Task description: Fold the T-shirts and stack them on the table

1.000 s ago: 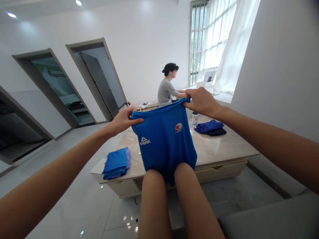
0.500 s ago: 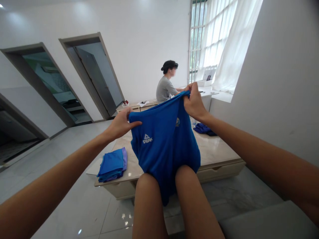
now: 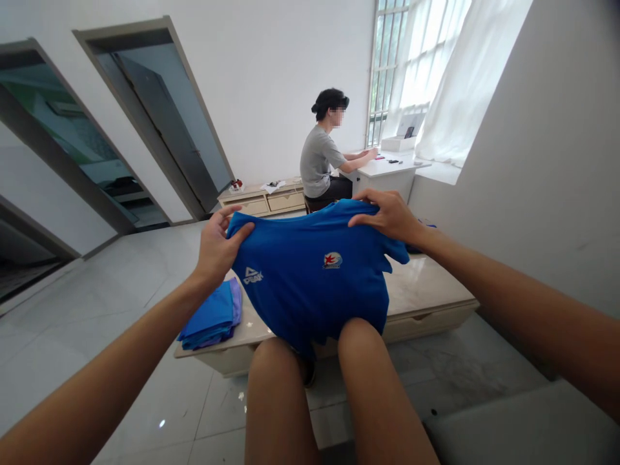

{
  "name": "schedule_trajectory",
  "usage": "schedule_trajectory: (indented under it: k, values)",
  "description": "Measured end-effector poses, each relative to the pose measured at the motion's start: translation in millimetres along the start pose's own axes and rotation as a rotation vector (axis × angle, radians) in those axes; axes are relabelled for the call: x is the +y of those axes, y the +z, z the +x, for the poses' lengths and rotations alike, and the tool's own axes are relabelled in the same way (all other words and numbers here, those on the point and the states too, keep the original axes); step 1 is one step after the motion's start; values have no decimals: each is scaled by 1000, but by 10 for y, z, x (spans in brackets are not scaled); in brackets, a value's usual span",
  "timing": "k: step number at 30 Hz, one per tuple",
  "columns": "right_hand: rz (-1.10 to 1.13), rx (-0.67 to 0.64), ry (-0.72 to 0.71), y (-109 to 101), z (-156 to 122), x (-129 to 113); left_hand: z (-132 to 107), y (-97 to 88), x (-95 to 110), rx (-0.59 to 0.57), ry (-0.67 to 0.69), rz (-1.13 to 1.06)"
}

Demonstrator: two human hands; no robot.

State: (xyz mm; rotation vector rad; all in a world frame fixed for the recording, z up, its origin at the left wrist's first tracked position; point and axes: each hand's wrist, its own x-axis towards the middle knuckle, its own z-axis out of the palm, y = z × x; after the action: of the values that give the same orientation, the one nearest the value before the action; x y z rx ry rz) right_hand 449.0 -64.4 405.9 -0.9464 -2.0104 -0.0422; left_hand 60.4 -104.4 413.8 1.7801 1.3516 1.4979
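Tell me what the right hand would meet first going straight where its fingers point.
The right hand would meet the blue garment it grips; beyond, perhaps the left hand, though depth is unclear.

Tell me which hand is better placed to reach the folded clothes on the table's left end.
Probably the left hand: it is nearer the folded clothes, while the right hand is across the shirt. Both grip the shirt, so neither is free.

Home interior, low table [image 3: 429, 283], curtained window [image 3: 389, 71], doorway [image 3: 159, 123]

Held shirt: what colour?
Blue: the shirt shows best in the head view.
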Motion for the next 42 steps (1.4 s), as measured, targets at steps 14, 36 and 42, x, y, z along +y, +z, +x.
schedule_trajectory:
  k: [14,36,42]
  values:
    - [-300,69,126,-61,-505,430,-217,-413,-213,-301,-104,605]
    - [-555,307,516,141,-1287,485,-907,-561,-676,143,21,666]
    - [-599,420,463,97,-1484,553,-1030,-584,-803,171,19,651]
